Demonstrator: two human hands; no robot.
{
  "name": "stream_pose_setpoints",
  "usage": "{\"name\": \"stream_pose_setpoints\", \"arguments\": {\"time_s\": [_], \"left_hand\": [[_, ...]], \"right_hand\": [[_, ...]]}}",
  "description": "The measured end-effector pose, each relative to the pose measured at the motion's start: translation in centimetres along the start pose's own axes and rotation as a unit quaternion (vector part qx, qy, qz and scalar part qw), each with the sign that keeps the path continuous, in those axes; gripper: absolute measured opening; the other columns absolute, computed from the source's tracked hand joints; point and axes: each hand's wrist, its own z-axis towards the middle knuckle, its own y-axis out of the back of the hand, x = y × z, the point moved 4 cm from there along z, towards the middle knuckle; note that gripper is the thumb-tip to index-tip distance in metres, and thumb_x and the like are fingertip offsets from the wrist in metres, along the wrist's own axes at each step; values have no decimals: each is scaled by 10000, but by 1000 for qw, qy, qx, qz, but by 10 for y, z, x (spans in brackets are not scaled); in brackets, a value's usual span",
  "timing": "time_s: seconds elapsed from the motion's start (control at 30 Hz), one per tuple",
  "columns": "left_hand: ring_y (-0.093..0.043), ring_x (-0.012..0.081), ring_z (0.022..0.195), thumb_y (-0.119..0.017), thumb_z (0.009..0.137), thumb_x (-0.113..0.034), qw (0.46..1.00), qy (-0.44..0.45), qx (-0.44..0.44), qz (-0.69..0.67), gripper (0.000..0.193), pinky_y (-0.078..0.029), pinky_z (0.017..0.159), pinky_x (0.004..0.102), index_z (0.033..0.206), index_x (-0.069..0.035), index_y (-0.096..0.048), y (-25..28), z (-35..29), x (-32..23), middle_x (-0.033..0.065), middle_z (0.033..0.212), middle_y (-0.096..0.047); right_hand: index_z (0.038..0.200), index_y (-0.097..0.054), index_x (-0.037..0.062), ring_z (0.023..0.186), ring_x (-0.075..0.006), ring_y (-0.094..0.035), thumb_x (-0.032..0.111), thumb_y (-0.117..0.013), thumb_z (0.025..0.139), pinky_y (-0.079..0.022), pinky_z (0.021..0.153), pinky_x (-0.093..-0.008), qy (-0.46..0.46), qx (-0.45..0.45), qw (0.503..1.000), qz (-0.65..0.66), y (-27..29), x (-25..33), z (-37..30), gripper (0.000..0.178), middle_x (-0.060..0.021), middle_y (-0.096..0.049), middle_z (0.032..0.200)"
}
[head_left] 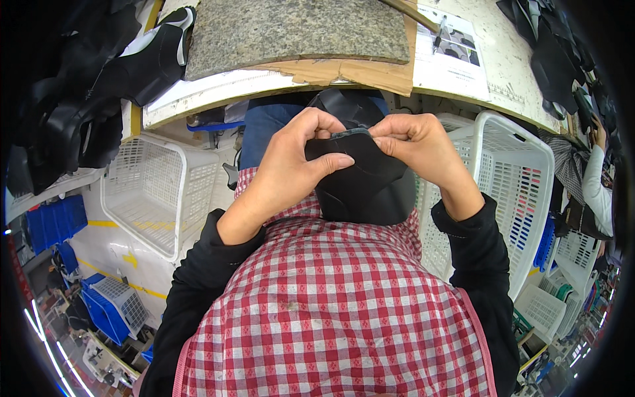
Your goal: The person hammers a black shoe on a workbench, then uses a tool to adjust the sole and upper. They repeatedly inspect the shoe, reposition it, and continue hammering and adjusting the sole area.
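Note:
A black shoe upper (365,178) hangs over my lap, held up by both hands in front of the table edge. My left hand (291,155) is closed on its upper left part, with the thumb lying flat on the near face and the fingers behind. At the top right, the thumb and fingers of my right hand (423,147) pinch the edge. Between the hands the top edge is folded, showing a greyish strip. More black material shows behind the piece, and I cannot tell whether it belongs to it.
On the table lie a speckled stone slab (297,36) on cardboard (370,74), a wooden handle (413,13), a pen (438,41) and a printed sheet (463,73). Black shoe pieces (126,79) pile up at left. White baskets (182,198) flank me. A co-worker's arm (598,178) shows at right.

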Motion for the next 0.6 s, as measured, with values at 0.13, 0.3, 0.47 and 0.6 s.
{"name": "stream_pose_setpoints", "arguments": {"time_s": [0.13,0.3,0.47,0.6], "left_hand": [[-634,203,942,-858,783,-67,998,-40,-12,43,317,-509,874,324,1016,-3,-653,0,0,-3,67,966,-616],[-610,185,921,-854,781,-51,997,-52,-9,59,286,-487,839,305,991,8,-669,1,0,-6,60,970,-603],[-572,122,929,-842,787,0,998,-43,3,52,246,-459,849,267,969,20,-679,0,0,-3,30,991,-591],[-609,140,930,-847,776,-5,999,-26,-7,28,245,-481,819,276,972,19,-703,2,2,1,43,965,-603]], "right_hand": [[1052,-781,-10,813,-58,-674,21,-721,951,-549,734,-228,-7,-2,1000,-27,2,4,-3,122,-33,-763,876],[1043,-782,-22,808,-69,-676,18,-718,945,-551,735,-238,-1,-8,998,-61,1,12,-6,123,-38,-761,874],[1047,-793,-7,834,-89,-694,45,-722,953,-558,754,-250,3,-3,998,-61,4,9,-5,129,-46,-767,886],[1093,-794,13,935,-123,-714,109,-725,966,-568,831,-281,18,44,999,8,11,-1,2,173,-73,-778,975]]}}
